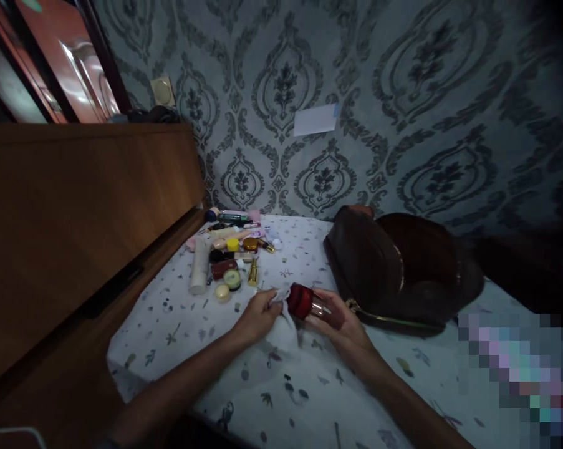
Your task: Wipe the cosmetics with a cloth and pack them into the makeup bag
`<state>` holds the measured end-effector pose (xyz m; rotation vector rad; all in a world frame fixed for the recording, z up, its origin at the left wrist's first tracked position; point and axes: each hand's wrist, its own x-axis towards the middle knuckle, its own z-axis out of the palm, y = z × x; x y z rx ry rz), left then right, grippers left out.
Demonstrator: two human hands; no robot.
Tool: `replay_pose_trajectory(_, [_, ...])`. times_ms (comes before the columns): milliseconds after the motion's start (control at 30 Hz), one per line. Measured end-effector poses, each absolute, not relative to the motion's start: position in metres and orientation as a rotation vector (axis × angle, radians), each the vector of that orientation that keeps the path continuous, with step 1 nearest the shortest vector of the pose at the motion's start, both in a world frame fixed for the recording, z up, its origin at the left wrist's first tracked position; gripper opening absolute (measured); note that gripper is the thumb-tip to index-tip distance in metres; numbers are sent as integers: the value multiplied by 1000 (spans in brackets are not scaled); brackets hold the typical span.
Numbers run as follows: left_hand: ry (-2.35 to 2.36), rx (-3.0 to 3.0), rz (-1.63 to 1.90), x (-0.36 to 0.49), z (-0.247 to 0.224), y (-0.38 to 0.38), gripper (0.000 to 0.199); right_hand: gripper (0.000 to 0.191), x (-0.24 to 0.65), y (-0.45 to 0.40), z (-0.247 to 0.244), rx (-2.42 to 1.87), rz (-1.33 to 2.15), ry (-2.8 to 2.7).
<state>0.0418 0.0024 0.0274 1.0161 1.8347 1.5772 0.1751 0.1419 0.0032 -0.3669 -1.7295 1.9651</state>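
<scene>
My right hand (pixel 340 321) is wrapped round a small bottle (pixel 304 302) with a dark red cap and a clear, shiny body, tilted on its side above the bed sheet. Pinched in my left hand (pixel 261 315) is a thin white cloth or tissue (pixel 283 330), which touches the capped end of the bottle and hangs down below it. Beyond my left hand lie several cosmetics, among them a round cream jar (pixel 222 293), a green-lidded jar (pixel 232 279), a gold lipstick tube (pixel 253 273) and a tall white bottle (pixel 198 268).
To the right, a dark brown bag (pixel 370 268) stands unzipped against the patterned wall (pixel 288 81). A wooden board (pixel 89 206) rises along the left side. The printed sheet (pixel 178 330) spreads under everything. At lower right, one area is pixelated.
</scene>
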Motion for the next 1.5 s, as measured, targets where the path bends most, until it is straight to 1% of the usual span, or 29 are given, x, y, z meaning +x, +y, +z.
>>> replay_pose_trajectory(67, [1777,925,1587,45,23,1,24,53,173,143,-1,-361,1889,-1761])
replay_pose_trajectory(167, [1652,837,1605,50,18,-2,34,55,172,144,-6,-351,1725,-1844])
replay_pose_trajectory(233, [1578,821,1603,53,18,-4,39,53,173,144,-7,-352,1541,-1915])
replay_pose_trajectory(333, [1543,857,1606,54,23,-6,36,46,174,144,-5,-338,1226,-2011])
replay_pose_trajectory(433, [1720,1056,1562,52,28,-9,34,44,175,143,-3,-314,1021,-2091])
replay_pose_trajectory(533, [2037,1321,1450,50,29,-11,39,47,177,139,-2,-272,913,-2165])
replay_pose_trajectory(600, [2150,1469,1382,50,29,-11,42,50,178,137,-3,-213,891,-2220])
replay_pose_trajectory(767, [2167,1679,1295,41,16,-6,40,55,181,134,0,-163,939,-2293])
replay_pose_trajectory(833, [2172,1722,1305,31,2,-1,39,56,181,136,1,-197,938,-2301])
replay_pose_trajectory(900, [2236,1695,1401,19,-15,4,38,58,181,137,0,-252,945,-2312])
replay_pose_trajectory(1000, [2230,1624,1425,4,-32,9,36,69,181,135,-3,-414,1012,-2377])
replay_pose_trajectory(1067, [2208,1557,1410,-1,-37,10,37,79,180,133,-2,-562,1057,-2422])
replay_pose_trajectory(1133, [2207,1481,1402,-2,-36,11,41,84,179,130,1,-632,1076,-2453])
replay_pose_trajectory(1167, [2220,1437,1405,-1,-36,11,44,81,179,129,3,-637,1076,-2462])
replay_pose_trajectory(1267, [2259,1282,1436,2,-33,11,51,66,178,127,7,-645,1071,-2435])
replay_pose_trajectory(1333, [2239,1191,1450,5,-30,10,55,60,176,127,4,-653,1050,-2380])
replay_pose_trajectory(1500, [2119,1089,1459,11,-16,8,56,62,177,128,-1,-522,1014,-2228])
